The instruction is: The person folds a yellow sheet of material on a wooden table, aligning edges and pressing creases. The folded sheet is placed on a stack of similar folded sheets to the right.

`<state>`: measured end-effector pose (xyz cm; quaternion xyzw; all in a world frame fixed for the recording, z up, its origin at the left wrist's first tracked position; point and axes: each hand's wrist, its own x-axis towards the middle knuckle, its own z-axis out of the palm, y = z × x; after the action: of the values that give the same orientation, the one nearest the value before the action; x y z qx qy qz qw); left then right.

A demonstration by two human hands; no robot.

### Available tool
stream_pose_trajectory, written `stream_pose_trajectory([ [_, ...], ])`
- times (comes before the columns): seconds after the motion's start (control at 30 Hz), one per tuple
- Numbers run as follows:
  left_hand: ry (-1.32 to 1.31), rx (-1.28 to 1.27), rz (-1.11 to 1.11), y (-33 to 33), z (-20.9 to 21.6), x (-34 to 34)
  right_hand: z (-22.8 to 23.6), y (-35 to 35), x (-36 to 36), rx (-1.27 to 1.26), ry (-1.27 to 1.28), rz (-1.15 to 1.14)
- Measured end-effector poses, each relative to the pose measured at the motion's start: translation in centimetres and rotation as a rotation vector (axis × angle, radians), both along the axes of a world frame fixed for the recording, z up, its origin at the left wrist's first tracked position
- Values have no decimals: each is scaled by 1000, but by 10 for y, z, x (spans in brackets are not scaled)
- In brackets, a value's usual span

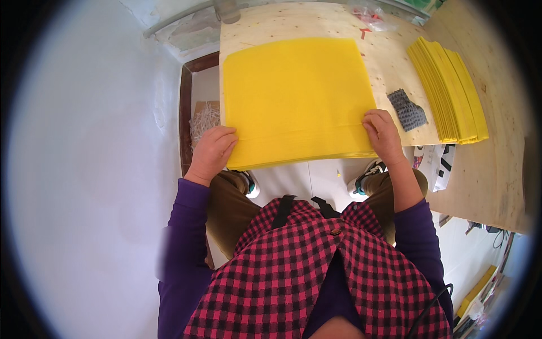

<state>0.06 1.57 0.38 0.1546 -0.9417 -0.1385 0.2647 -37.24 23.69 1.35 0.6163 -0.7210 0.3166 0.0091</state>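
A stack of wide yellow sheets (296,96), which look like fabric, lies on the wooden table in front of me and reaches its near edge. At the stack's left edge, near its front corner, my left hand (213,151) is closed with thumb and fingertips pinching the yellow sheet. My right hand (384,135) pinches the right edge the same way, a little farther from the near edge. A fold or layer line runs across the sheet between both hands. How many layers the fingers hold cannot be made out.
Right of the stack, a grey knobbly cloth (407,110) lies on the pale wooden table (271,20). Beyond it stands a pile of folded yellow pieces (446,90). A clear plastic bag (372,17) sits at the back. A white bag (437,166) is below the table's right side.
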Motion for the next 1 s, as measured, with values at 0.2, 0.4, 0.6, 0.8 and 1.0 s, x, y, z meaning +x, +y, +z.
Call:
stream_pose_trajectory([
  [0.2,-6,-42,15,4,5,-1,0,2,0,-1,-12,-8],
  [0.4,16,-46,21,9,9,0,0,4,0,-29,-12,-4],
  [0.6,16,-19,6,9,6,2,-4,9,-5,-70,-67,-24],
  [0.8,28,122,69,8,0,8,-10,11,-19,-176,-539,-246],
  [1.0,270,678,308,-6,-12,-4,-11,2,-27,-101,-889,-295],
])
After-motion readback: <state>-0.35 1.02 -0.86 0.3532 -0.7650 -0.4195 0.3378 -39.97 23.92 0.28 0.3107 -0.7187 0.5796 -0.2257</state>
